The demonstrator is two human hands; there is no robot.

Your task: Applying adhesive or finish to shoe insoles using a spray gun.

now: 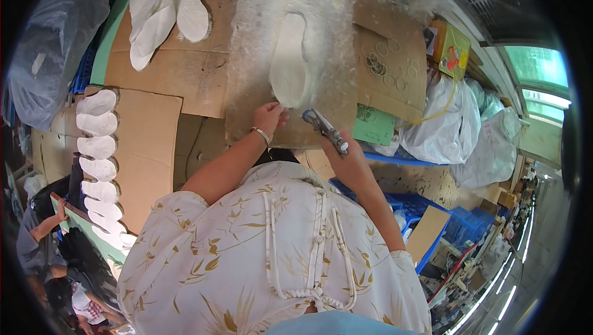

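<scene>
"What's closest to the wearer?"

"The right hand [341, 153], at the near edge of the tabletop [173, 88]. It's clamped on a metal spray gun [324, 130], with the gun's blue-ringed end leaning inward and away from the body."

"And the left hand [270, 119]?"

"Apart from the right one, a little farther in from that near edge. Its fingertips are drawn together just beside the white insole [290, 63]. I can't tell whether they pinch its rim."

"So where is the insole, exactly?"

"Beyond both hands, its near end between the left fingertips and the gun, the rest stretching straight away toward the far edge. It lies flat on a board [253, 57] coated in whitish residue."

"What sits around it?"

"Right of the board, close to the near edge, a green card [374, 126]. Over on the left, a row of white soles [97, 124] runs down the left edge of a cardboard sheet [145, 140]."

"Farther out?"

"Some thin rings [375, 63] lie on cardboard to the right, with a yellow box [454, 51] past them. Toward the far left corner there's a loose pile of white soles [154, 23]."
</scene>
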